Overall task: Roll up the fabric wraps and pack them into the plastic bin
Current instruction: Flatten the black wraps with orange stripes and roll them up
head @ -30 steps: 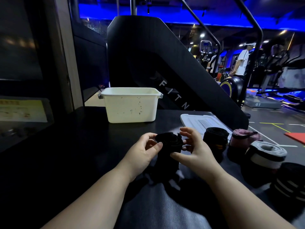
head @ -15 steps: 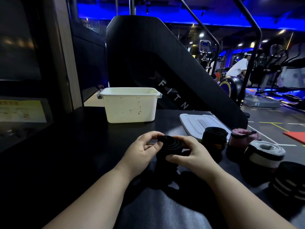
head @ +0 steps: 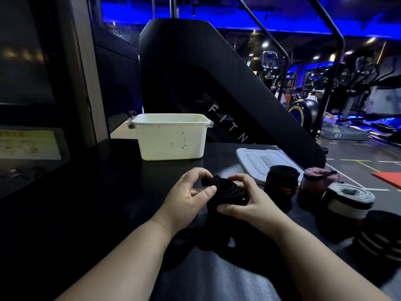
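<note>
At the near edge of the black table (head: 104,181), 2 hands work 1 black wrap (head: 227,191), part-coiled and held just above the surface.

- **Left hand** (head: 186,197): thumb and curled fingers pinch the coil's left side, by a loose flap.
- **Right hand** (head: 251,205): fingers curled over the top, thumb under the front, cupping the coil.
- **Tail:** the unrolled part hangs below the hands, too dark to trace.

My read: mid-wind. To do it well, hold tension on the tail, turn the coil with the right hand, and square the edges with the left. The layers look slightly coned. Soft fabric will likely spring open if the grip slackens, so secure the end before letting go.

White bin (head: 171,137) stands well apart at the back, with its lid (head: 262,162) off to the right. Its inside is not visible. 4 finished rolls stand right of the hands, unpacked, nearest a black roll (head: 281,181).
</note>
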